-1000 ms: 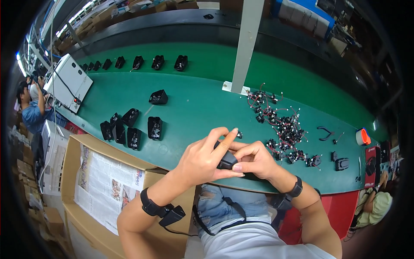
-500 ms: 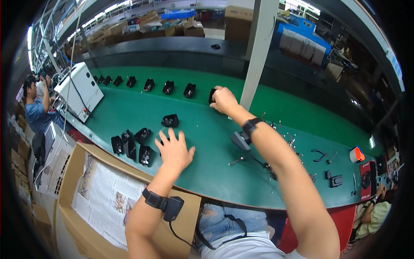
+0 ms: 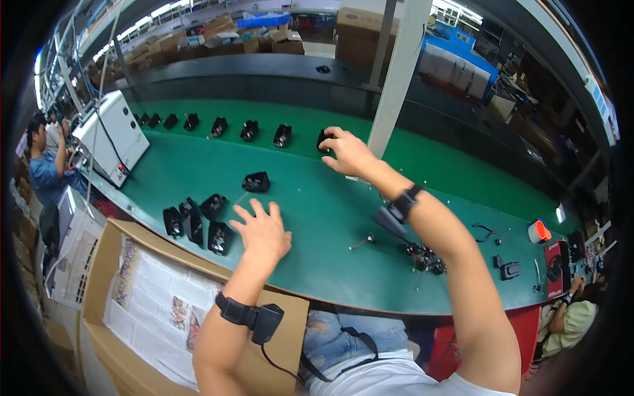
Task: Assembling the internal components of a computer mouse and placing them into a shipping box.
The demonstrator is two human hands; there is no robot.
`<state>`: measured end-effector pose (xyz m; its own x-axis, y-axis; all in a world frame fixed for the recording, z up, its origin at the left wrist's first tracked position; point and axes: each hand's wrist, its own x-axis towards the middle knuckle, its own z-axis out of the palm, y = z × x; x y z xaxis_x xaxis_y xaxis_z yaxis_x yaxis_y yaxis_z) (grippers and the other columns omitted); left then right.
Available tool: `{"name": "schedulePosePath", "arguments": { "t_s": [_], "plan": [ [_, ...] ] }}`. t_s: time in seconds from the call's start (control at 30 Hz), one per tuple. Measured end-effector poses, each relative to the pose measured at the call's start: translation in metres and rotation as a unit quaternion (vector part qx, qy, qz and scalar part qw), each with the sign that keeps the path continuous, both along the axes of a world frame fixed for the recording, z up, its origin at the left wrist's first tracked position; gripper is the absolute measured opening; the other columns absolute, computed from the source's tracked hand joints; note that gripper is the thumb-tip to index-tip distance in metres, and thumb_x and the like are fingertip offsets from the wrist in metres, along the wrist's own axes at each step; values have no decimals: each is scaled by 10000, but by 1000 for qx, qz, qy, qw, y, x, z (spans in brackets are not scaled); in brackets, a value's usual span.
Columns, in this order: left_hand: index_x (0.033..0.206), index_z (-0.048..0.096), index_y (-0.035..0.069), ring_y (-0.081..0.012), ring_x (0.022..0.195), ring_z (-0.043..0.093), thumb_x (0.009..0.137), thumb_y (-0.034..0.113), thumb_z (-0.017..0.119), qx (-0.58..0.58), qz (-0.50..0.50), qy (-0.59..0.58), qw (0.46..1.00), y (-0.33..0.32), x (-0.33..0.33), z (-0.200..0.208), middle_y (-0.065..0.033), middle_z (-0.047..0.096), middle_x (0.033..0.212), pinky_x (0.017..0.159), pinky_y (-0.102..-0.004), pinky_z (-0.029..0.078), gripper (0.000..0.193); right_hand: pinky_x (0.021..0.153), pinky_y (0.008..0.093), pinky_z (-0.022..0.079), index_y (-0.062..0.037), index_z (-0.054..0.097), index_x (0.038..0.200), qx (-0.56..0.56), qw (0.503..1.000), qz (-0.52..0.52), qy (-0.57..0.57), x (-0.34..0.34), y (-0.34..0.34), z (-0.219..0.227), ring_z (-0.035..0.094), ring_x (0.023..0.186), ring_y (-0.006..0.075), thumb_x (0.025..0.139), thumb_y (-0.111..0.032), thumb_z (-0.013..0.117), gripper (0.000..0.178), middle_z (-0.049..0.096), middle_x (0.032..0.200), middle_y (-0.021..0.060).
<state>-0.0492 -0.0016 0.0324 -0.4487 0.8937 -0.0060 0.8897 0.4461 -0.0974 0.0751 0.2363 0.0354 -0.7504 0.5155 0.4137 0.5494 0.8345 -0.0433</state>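
Note:
My left hand (image 3: 263, 234) hovers over the green table (image 3: 317, 264) with its fingers spread and nothing in them. Beside it lies a cluster of black plastic housings (image 3: 218, 237), with another black housing (image 3: 255, 182) just beyond its fingertips. At the far side, my right hand (image 3: 350, 153) is by a black housing (image 3: 323, 140) on the green strip, thumb and fingers apart. The fingers partly hide this housing; a fingertip may still touch it. To its left, several similar housings (image 3: 282, 135) stand in a spaced row. Both wrists wear black straps with small boxes.
A cardboard box (image 3: 99, 297) lined with newspaper stands at the near left edge. A white machine (image 3: 112, 137) is at the left, a metal post (image 3: 391, 99) beyond my right hand. Small wired parts (image 3: 426, 257), pliers (image 3: 484, 232) and an orange-and-white cup (image 3: 539, 231) lie right. People sit at both sides.
My right hand's thumb and fingers have parted from around the far housing, which stays at the row's end. My left hand remains spread over the table. The whole view has shifted slightly.

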Motion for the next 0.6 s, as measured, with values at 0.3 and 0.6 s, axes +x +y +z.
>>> {"name": "schedulePosePath", "arguments": {
  "t_s": [0.3,0.6],
  "plan": [
    [1304,394,56,-434,957,601,756,325,738,33,-102,-222,969,3,29,7,-241,442,1184,790,-464,532,701,746,406,540,-77,654,1022,-186,971,125,-83,131,-130,-4,649,775,310,748,-199,723,307,603,1021,122],
    [1390,272,40,-399,1096,530,652,238,825,6,-266,-267,926,-9,30,-13,-224,432,1257,925,-445,477,944,746,265,546,-15,656,862,-488,832,67,254,134,-149,-23,650,823,128,800,-8,685,69,666,956,65]
  ]
}}
